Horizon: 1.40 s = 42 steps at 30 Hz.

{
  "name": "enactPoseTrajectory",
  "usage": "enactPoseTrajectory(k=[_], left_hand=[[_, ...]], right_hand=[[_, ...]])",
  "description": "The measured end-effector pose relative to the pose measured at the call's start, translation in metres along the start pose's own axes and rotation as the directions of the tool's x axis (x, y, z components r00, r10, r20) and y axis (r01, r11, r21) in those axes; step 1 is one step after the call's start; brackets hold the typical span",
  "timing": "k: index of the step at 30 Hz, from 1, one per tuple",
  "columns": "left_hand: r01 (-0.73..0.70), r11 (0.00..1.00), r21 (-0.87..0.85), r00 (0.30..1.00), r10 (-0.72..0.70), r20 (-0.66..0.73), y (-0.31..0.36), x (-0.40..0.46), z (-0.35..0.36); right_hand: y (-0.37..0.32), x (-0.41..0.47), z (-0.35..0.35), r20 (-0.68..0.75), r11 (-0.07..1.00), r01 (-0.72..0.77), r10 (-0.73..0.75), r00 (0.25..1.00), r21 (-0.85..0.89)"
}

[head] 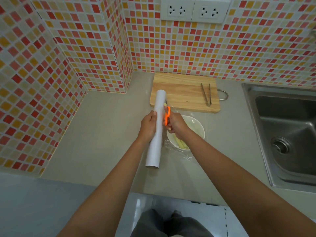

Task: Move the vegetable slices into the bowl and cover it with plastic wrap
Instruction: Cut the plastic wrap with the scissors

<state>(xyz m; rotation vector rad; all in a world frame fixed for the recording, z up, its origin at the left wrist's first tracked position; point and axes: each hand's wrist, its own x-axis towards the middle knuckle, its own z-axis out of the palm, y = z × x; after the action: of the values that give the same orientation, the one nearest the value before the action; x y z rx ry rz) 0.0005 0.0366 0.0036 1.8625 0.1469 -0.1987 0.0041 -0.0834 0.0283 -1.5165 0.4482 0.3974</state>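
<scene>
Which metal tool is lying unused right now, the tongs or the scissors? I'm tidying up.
The tongs: they lie alone on the cutting board, untouched. The orange-handled scissors are gripped in the right hand beside the wrap roll, which the left hand holds.

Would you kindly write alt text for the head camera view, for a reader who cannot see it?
Over a grey counter, the left hand holds a white roll of plastic wrap while the right hand grips orange scissors beside it, above a white bowl of pale vegetable slices. Behind lie a wooden cutting board with tongs; a sink sits right.
</scene>
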Motion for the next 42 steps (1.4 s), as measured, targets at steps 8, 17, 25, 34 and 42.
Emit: enactPoseTrajectory(k=[8, 17, 25, 34, 42], left_hand=[[-0.011, 1.000, -0.015, 1.000, 0.011, 0.005, -0.001, 0.002, -0.001], [-0.030, 0.999, -0.037, 0.999, 0.031, 0.023, -0.003, 0.000, -0.003], [-0.051, 0.998, -0.036, 0.999, 0.051, -0.006, -0.012, -0.006, -0.013], [-0.011, 1.000, 0.016, 0.999, 0.012, -0.048, -0.040, -0.026, -0.036], [-0.028, 0.929, 0.370, 0.993, 0.069, -0.097, -0.060, -0.047, -0.036]], right_hand=[[-0.009, 0.014, -0.003, 0.006, 1.000, 0.013, -0.013, 1.000, 0.005], [-0.018, 0.025, -0.006, -0.018, 0.999, 0.034, -0.035, 0.999, -0.034], [-0.037, 0.019, -0.012, -0.062, 1.000, -0.001, 0.003, 0.998, 0.021], [-0.019, -0.028, -0.094, -0.318, 0.986, 0.160, -0.137, 0.938, 0.046], [0.093, -0.068, -0.159, -0.548, 0.747, -0.197, -0.256, 0.796, -0.635]])
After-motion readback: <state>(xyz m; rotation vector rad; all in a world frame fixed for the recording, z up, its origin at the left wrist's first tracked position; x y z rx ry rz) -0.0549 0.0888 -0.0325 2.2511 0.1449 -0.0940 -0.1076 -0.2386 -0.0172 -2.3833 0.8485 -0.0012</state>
